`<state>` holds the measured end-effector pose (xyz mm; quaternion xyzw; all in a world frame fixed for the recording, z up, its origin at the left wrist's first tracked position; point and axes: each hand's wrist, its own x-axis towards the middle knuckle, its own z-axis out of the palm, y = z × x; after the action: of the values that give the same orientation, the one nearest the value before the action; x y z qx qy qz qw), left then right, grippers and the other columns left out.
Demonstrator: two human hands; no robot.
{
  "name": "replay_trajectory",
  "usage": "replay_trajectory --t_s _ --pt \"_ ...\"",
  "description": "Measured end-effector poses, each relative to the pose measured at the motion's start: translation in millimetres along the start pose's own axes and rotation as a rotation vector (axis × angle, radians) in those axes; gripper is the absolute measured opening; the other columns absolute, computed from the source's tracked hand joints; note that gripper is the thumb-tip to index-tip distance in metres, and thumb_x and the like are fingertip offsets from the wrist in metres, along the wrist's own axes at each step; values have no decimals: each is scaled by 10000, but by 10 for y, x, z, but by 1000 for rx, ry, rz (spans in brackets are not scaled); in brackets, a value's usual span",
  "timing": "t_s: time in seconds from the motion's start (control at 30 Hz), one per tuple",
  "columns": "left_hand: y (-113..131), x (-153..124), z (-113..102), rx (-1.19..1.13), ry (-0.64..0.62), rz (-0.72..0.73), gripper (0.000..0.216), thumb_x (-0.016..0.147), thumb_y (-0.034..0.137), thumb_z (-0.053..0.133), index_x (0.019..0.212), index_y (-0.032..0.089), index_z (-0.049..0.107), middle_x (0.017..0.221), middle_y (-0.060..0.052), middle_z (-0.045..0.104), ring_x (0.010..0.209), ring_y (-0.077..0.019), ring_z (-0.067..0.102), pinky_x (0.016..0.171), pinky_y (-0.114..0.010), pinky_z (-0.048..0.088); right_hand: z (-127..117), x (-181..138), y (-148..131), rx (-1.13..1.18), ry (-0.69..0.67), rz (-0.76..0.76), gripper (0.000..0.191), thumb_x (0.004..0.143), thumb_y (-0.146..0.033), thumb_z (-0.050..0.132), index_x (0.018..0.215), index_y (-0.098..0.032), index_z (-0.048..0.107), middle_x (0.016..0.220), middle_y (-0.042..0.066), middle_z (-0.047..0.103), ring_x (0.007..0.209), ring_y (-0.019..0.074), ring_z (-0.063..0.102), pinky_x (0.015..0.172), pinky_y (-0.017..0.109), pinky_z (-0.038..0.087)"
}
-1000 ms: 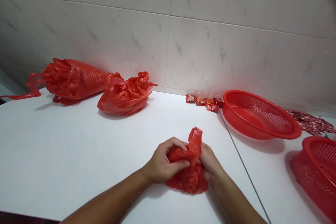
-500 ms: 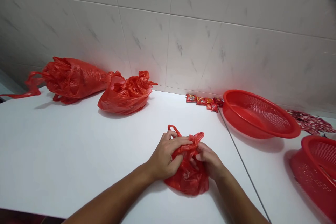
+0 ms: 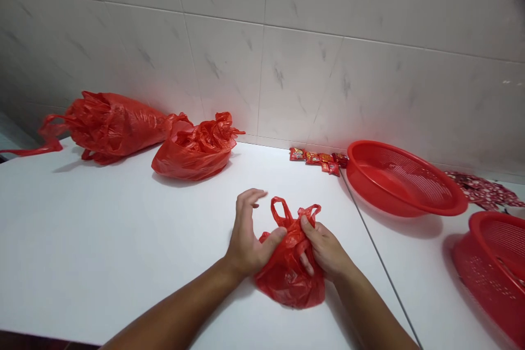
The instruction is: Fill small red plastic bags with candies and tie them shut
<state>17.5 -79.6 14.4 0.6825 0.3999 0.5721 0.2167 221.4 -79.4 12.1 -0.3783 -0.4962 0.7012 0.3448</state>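
Red bag (image 3: pixel 287 279) sits between both hands; right hand (image 3: pixel 324 249) pinches its neck; left hand (image 3: pixel 246 240) half-open

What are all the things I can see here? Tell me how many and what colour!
small plastic bag: 1, red, near table edge, between both hands
big plastic bags: 2, red, far left by the wall
snack packets: several, red, by the wall
colander baskets: 2, red, right side
patterned wrappers: a pile, red and white, far right
table: white
wall: grey-white tiles
left hand: 1, thumb on the bag
right hand: 1, gripping the bag
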Motion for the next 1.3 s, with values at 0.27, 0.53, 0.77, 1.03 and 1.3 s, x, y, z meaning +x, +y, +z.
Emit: replay_trajectory --t_s 0.27,0.53,0.77,1.03,1.3 --pt "-26 -20 85 -216 -366 -107 274 1024 337 635 1254 318 782 1383 -100 644 1295 -281 625 1090 -462 537 31 11 -22 190 85 51 659 956 -782 550 875 -169 779 545 31 671 477 168 631 564 289 507" --pt "-2 -148 126 -123 -437 -37 797 910 189 728 1619 373 412 1704 -134 317 1412 -334 542 1169 -518 475 -81 -8 -15 265 62 -75 413 925 -603 752 945 -191 754 534 -38 576 506 122 551 572 252 471" --pt "42 -22 111 -350 -478 -531 544 871 143 651 1401 240 577 1074 -60 699 945 -207 705 857 -358 563 -212 -59 -43 -2 -25 -156 204 806 -295 905 839 -195 729 769 7 697 728 156 641 699 273 503" --pt "57 133 0 -586 -545 -800 529 694 140 730 1217 189 672 793 6 669 707 -154 618 699 -292 471 -158 3 21 -504 194 -552 258 839 -70 629 911 -264 783 1069 43 729 979 217 708 846 339 560" --pt "29 116 14 -739 -584 -915 466 820 399 809 1203 150 716 670 18 620 559 -92 490 585 -234 383 -54 -6 100 -828 256 -957 271 875 -13 530 903 -228 693 1076 61 606 939 187 643 756 309 543"
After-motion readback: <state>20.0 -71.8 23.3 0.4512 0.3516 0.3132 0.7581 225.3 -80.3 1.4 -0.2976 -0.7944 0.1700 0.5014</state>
